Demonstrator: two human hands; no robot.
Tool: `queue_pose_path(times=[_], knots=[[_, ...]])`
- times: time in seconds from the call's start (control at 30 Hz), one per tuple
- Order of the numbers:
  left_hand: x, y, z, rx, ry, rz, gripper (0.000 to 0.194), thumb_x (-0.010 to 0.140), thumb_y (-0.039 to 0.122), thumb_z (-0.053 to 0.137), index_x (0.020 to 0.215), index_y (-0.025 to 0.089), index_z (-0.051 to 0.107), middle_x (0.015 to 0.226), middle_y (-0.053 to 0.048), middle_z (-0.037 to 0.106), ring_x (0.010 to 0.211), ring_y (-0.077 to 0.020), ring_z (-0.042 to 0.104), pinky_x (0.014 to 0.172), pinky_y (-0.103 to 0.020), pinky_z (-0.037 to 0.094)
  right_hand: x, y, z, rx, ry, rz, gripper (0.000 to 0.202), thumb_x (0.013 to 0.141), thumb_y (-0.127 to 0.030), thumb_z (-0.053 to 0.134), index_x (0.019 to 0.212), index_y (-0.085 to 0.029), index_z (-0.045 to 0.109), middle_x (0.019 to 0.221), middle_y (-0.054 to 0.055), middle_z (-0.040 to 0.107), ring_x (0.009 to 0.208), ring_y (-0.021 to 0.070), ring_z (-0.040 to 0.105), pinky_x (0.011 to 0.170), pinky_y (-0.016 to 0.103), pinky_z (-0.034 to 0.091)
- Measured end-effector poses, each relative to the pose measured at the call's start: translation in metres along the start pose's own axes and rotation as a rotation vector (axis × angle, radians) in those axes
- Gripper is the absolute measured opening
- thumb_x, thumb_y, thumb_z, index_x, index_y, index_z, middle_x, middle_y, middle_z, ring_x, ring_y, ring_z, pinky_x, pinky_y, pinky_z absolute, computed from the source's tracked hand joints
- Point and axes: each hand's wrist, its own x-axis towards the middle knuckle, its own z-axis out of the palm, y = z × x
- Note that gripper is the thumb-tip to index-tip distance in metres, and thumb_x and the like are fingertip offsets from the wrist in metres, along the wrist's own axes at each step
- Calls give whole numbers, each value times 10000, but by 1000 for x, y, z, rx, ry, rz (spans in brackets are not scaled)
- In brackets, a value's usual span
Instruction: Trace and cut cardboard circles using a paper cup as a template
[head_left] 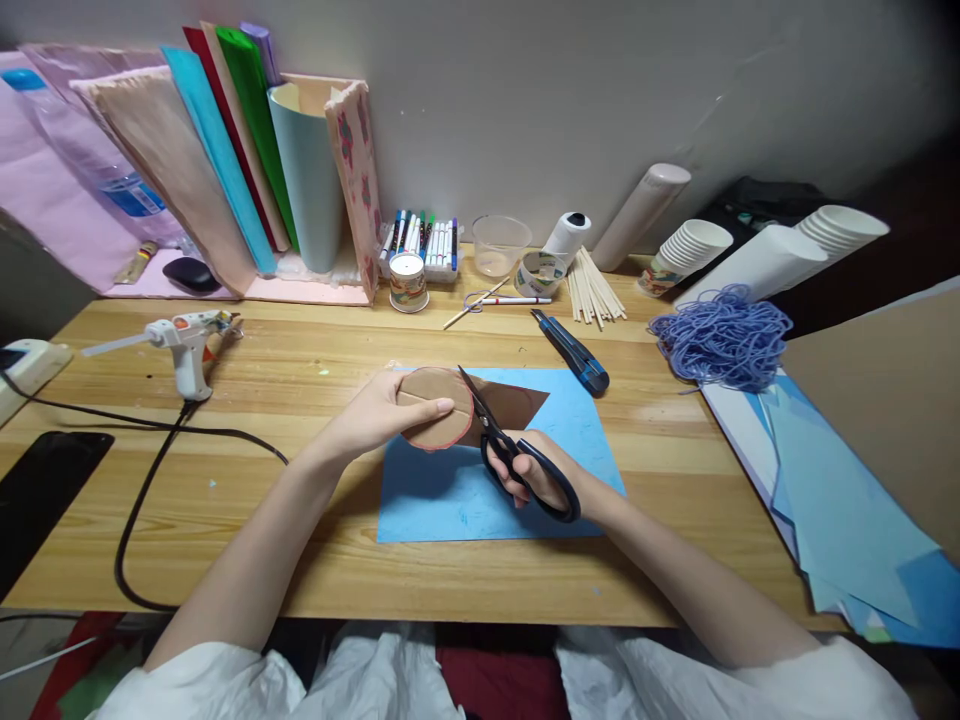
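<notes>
My left hand (390, 405) grips a round piece of brown cardboard (431, 425) with a red line along its edge, thumb on top. My right hand (529, 470) has its fingers through the handles of black scissors (551, 485). The scissor blades lie at the right edge of the cardboard disc, pointing up and left. Behind the blades, a pointed brown cardboard offcut (517, 400) extends to the right; whether it is still joined to the disc I cannot tell. Below both hands lies a blue sheet (442, 510) on the wooden table.
A blue-black utility knife (574, 355) lies by the sheet's upper right corner. A white glue gun (187, 350) with a black cord stands at left. Purple string (724, 335) and blue paper (840, 500) are at right. Markers (420, 240), a paper cup (408, 282) and wooden sticks (595, 287) line the back.
</notes>
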Motion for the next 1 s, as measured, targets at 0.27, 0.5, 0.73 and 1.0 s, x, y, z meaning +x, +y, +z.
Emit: queue_pose_path(times=[0.27, 0.5, 0.73, 1.0], knots=[[2, -1, 11, -77, 173, 45, 406, 763, 451, 658, 1036, 151, 665, 976, -63, 708, 855, -192, 645, 700, -240, 492, -6, -10, -8, -47, -123, -90, 762, 631, -894, 287, 762, -165, 465, 531, -43, 425, 462, 89, 413, 469, 227, 422], [0, 1, 15, 66, 104, 75, 373, 786, 458, 623, 1006, 160, 664, 929, -43, 699, 822, -176, 633, 701, -241, 481, -5, -4, 1, 9, -90, -104, 772, 666, -883, 236, 802, -163, 481, 562, -26, 457, 498, 109, 463, 511, 246, 441], [0, 3, 5, 23, 73, 25, 409, 740, 486, 663, 941, 130, 676, 858, -50, 695, 758, -177, 625, 638, -226, 463, -4, -11, -4, -78, -19, 3, 723, 556, -899, 414, 666, -184, 427, 455, -65, 389, 375, 76, 368, 391, 226, 400], [-3, 3, 4, 56, 44, 41, 371, 754, 470, 663, 931, 145, 687, 845, -35, 696, 752, -153, 612, 635, -202, 463, -8, -17, -6, -103, -158, -128, 746, 673, -877, 269, 763, -163, 466, 548, -29, 452, 487, 104, 455, 491, 240, 432]])
